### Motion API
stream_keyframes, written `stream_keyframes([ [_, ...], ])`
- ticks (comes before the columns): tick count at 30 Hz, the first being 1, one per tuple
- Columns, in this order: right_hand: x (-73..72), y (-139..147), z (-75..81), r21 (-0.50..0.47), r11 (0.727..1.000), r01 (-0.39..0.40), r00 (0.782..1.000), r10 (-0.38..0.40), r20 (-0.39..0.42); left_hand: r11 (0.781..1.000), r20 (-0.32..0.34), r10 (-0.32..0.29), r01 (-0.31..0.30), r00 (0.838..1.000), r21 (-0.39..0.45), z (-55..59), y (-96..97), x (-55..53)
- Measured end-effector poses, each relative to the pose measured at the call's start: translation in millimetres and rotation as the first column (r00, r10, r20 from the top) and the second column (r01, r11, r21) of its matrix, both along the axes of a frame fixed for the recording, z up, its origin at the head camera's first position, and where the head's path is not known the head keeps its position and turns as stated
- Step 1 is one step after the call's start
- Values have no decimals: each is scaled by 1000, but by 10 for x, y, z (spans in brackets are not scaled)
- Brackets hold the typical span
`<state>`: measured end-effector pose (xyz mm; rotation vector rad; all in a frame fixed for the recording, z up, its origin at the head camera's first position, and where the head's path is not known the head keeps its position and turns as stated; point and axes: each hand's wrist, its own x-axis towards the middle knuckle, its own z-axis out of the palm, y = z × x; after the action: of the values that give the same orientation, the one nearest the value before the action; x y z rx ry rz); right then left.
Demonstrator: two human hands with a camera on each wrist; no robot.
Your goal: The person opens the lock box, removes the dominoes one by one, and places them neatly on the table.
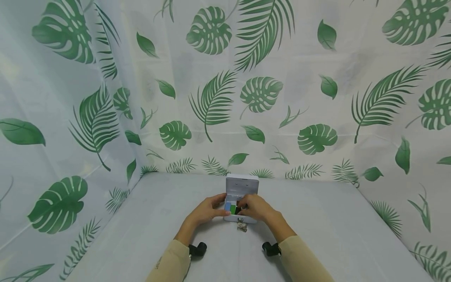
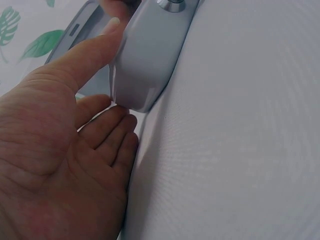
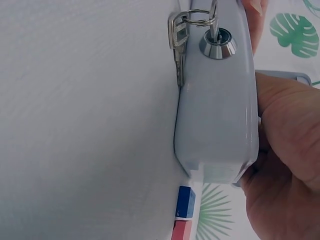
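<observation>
A light grey metal cash box (image 1: 230, 219) stands on the table with its lid (image 1: 242, 186) raised. Inside it show a blue block (image 1: 228, 206), a green block (image 1: 233, 209) and something black (image 1: 237, 210). My left hand (image 2: 60, 145) spans the left side of the box, thumb over the rim and fingertips at the outer wall. My right hand (image 1: 256, 206) reaches over the right side with its fingers down inside the box. The fingertips are hidden, and I cannot tell whether they hold anything.
Keys (image 3: 179, 42) hang on a ring from the lock (image 3: 218, 44) at the box's front. Beside the right end of the box lie a blue block (image 3: 185, 202) and a red block (image 3: 181, 230). A leaf-printed curtain (image 1: 218, 98) rises behind the white tabletop (image 1: 169, 196).
</observation>
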<state>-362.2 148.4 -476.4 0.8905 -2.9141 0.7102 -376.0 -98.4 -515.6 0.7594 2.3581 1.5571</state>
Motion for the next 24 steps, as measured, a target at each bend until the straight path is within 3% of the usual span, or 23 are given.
stream_keyframes([
  [13,-8,0,15,59,997,-42,999,44,-32,1000,-2,-4,3,1000,-5,8,1,15],
  [24,-46,-24,7,72,997,-27,999,28,-23,1000,1,3,-3,1000,-11,-2,-2,9],
])
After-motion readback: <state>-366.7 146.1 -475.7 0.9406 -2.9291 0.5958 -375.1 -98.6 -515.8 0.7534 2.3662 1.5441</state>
